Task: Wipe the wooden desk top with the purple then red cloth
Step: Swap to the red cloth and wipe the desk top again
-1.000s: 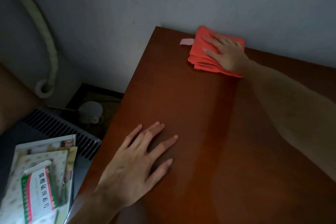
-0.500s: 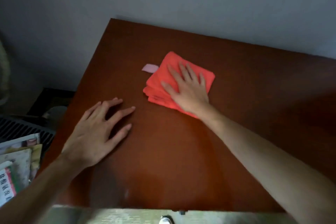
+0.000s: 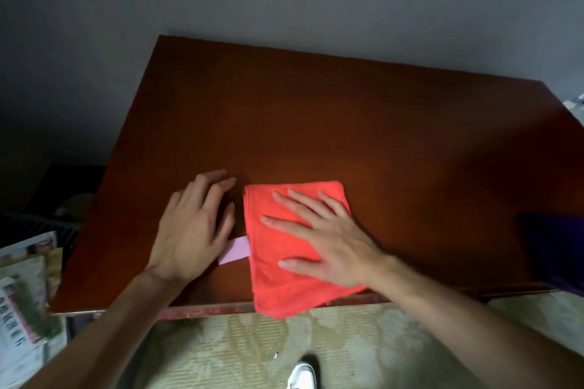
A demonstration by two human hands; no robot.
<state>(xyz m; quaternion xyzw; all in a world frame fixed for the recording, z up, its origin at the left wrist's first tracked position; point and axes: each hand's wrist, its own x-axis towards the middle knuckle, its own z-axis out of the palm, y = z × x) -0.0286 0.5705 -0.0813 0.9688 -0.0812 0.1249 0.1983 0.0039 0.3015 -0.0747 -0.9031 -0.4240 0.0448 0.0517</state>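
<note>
1. Neither grip is closed on anything: the right hand point(image 3: 328, 240) lies flat with fingers spread, pressing down on the red cloth point(image 3: 284, 281), and the left hand point(image 3: 192, 227) rests palm-down, fingers straight, on the bare wood just beside the cloth.
2. Folded into a thick pad, the red cloth sits at the near edge of the wooden surface point(image 3: 347, 123), left of centre, with its near corner hanging slightly over the edge. A small pale pink tag point(image 3: 235, 251) sticks out from its left side, next to the left hand.
3. At the right edge of the view, a dark purple shape point(image 3: 553, 253) rests on the surface, well apart from both hands; it is probably the purple cloth, though too dim to say for certain.
4. Judging by this layout, the purple pass looks finished and the red pass is under way.
5. No streaks or wet tracks can be read on the dark wood, so how much is covered cannot be told. The far and right parts of the surface may yet need the red cloth.
</note>
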